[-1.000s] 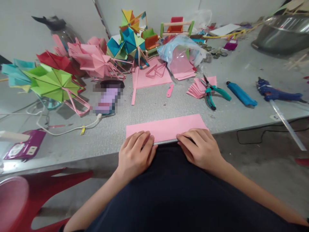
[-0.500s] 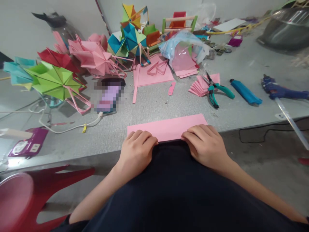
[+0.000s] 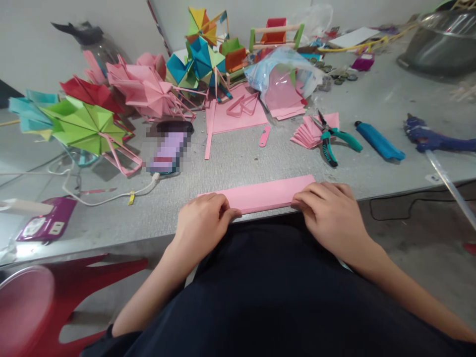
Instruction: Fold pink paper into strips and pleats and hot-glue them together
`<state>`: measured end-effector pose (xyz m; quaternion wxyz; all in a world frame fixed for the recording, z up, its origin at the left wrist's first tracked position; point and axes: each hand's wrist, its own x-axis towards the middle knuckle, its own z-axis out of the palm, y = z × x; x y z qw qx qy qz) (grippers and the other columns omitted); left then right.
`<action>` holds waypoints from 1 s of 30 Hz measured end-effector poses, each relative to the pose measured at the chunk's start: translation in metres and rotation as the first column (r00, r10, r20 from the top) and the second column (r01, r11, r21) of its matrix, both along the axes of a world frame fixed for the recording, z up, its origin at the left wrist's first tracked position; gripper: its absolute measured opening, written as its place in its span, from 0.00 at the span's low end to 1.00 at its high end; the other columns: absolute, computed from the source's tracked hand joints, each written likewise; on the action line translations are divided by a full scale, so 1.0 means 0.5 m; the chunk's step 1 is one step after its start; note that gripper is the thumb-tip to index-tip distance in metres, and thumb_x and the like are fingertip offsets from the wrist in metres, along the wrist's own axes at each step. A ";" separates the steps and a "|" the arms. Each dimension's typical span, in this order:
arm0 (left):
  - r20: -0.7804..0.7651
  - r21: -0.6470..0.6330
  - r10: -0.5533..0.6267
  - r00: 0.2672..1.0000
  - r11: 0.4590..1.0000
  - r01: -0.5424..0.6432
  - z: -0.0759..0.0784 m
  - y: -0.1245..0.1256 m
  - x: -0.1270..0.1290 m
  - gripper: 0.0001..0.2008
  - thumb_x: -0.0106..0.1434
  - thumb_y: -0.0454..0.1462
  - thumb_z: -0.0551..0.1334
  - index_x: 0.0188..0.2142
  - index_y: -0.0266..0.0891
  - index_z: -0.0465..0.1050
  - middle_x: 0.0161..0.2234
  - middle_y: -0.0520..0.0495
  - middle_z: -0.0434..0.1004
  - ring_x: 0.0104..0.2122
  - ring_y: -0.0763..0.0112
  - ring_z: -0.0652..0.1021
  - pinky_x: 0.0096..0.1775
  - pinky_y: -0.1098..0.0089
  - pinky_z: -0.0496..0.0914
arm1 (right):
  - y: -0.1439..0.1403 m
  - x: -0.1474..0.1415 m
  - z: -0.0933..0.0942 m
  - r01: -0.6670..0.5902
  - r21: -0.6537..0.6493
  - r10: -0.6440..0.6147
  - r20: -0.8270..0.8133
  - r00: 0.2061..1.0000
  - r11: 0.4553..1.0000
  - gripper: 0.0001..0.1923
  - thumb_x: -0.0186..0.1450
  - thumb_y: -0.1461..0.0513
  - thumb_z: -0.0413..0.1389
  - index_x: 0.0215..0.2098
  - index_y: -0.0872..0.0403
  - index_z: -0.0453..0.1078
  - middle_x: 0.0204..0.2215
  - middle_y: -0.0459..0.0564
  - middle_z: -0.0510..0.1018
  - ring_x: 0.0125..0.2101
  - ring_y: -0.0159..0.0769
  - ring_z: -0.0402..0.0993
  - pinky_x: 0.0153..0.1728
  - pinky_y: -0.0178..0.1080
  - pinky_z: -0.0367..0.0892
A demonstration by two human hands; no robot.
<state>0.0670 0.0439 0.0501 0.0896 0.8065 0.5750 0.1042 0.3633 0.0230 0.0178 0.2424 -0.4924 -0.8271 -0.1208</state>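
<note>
A long pink paper strip (image 3: 265, 194) lies along the near edge of the grey table (image 3: 241, 163), its near edge lifted into a fold. My left hand (image 3: 201, 225) pinches the strip's left end, fingers curled over it. Over at the right end, my right hand (image 3: 330, 213) holds the paper the same way. Both hands grip the paper just above my dark-clothed lap.
Behind the strip lie teal pliers (image 3: 330, 141) on folded pink pieces (image 3: 310, 131), a blue lighter (image 3: 379, 141), a blue glue gun (image 3: 431, 139), a phone (image 3: 167, 148) on a white cable, pink sheets (image 3: 234, 111) and several folded paper pinwheels (image 3: 84, 124). A red stool (image 3: 44, 302) stands at lower left.
My hands slid apart to the strip's two ends and turned its near edge up and over, so the strip looks narrower than before.
</note>
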 end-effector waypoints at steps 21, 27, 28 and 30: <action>0.137 0.327 -0.214 0.967 0.931 0.160 -0.039 -0.015 -0.074 0.12 0.74 0.28 0.60 0.42 0.43 0.82 0.41 0.45 0.84 0.41 0.60 0.82 0.44 0.59 0.74 | 0.011 0.063 0.005 0.215 -0.194 -0.238 -0.108 0.965 0.957 0.10 0.71 0.59 0.56 0.31 0.50 0.72 0.33 0.51 0.80 0.37 0.46 0.74 0.41 0.47 0.60; -0.192 0.549 -0.354 0.915 0.734 0.400 -0.048 -0.043 -0.045 0.17 0.71 0.22 0.56 0.47 0.35 0.82 0.49 0.40 0.89 0.49 0.57 0.87 0.54 0.55 0.81 | 0.012 0.059 0.008 0.222 -0.132 -0.233 -0.076 0.970 0.966 0.07 0.68 0.61 0.56 0.30 0.50 0.71 0.34 0.51 0.80 0.36 0.44 0.72 0.40 0.46 0.58; -0.214 0.558 -0.354 0.910 0.720 0.412 -0.052 -0.047 -0.038 0.16 0.71 0.23 0.56 0.49 0.32 0.82 0.50 0.36 0.89 0.50 0.55 0.88 0.55 0.54 0.82 | 0.011 0.059 0.007 0.221 -0.124 -0.231 -0.076 0.970 0.967 0.07 0.68 0.61 0.56 0.30 0.50 0.71 0.34 0.51 0.80 0.36 0.44 0.72 0.40 0.47 0.59; -0.227 0.569 -0.337 0.914 0.715 0.405 -0.063 -0.053 -0.026 0.15 0.70 0.25 0.58 0.52 0.27 0.80 0.52 0.29 0.88 0.52 0.51 0.88 0.56 0.53 0.84 | 0.010 0.060 0.005 0.214 -0.113 -0.223 -0.074 0.972 0.970 0.07 0.68 0.61 0.56 0.31 0.50 0.71 0.35 0.51 0.79 0.36 0.45 0.72 0.40 0.47 0.59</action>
